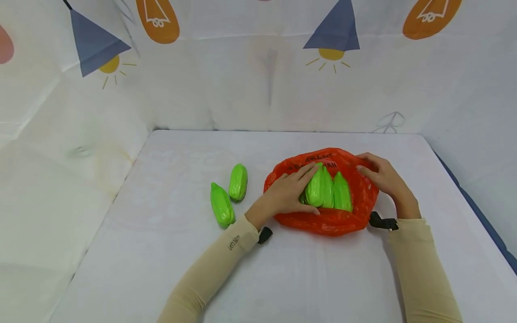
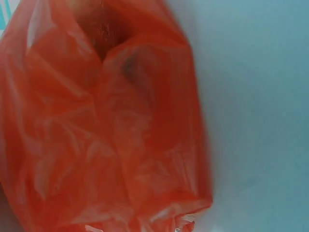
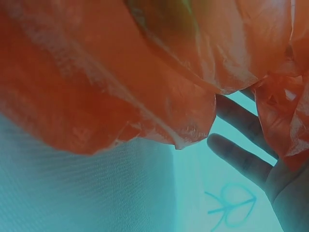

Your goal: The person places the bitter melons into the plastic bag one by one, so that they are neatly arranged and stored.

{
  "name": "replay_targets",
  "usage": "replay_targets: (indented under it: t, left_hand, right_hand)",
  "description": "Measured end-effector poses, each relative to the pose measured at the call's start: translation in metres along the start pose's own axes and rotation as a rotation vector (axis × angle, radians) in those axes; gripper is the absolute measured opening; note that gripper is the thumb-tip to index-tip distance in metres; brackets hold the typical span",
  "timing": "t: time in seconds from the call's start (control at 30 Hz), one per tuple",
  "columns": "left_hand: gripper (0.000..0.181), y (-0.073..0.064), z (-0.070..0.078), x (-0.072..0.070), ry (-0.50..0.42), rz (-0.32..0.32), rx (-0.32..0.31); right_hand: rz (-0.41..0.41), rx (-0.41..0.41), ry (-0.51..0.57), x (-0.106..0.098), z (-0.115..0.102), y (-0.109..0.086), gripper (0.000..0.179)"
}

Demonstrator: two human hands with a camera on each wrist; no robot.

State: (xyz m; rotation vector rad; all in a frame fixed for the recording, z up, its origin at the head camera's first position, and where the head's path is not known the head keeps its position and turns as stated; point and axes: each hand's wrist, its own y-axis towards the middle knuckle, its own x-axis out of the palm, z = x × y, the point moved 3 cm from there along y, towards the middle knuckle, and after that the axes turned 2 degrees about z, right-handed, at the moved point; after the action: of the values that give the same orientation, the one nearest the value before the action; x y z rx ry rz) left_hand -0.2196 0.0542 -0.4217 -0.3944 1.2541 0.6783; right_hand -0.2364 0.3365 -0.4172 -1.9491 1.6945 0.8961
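A red plastic bag (image 1: 359, 211) lies on the table with its mouth spread wide. Inside it, several glossy, ridged, bright green vegetables (image 1: 342, 193) sit side by side; I cannot tell their exact kind. Over the leftmost one is my left hand (image 1: 284, 193), its fingers and thumb spanning the vegetable's two ends. In the left wrist view the bag (image 2: 106, 135) hides that hand's work. My right hand (image 1: 381, 175) holds the bag's right rim between thumb and fingers. Two fingers (image 3: 241, 157) lie outside the plastic in the right wrist view.
Two more green vegetables (image 1: 222, 206) lie on the white table (image 1: 161, 251), left of the bag. Behind the table hangs a pale cloth (image 1: 234, 89) printed with lamps. The table's right edge runs along a dark blue strip (image 1: 480, 211).
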Motion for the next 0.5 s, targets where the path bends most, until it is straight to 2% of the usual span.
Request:
replay_targets:
  t: [0.13, 0.5]
  left_hand:
    - [0.115, -0.001, -0.0005, 0.0009, -0.002, -0.02, -0.035]
    - [0.114, 0.0006, 0.0016, 0.01, -0.052, -0.044, -0.048]
  right_hand:
    - [-0.001, 0.001, 0.008, 0.0008, -0.0016, 0.0004, 0.036]
    - [0.011, -0.008, -0.01, 0.002, 0.0006, 0.0016, 0.034]
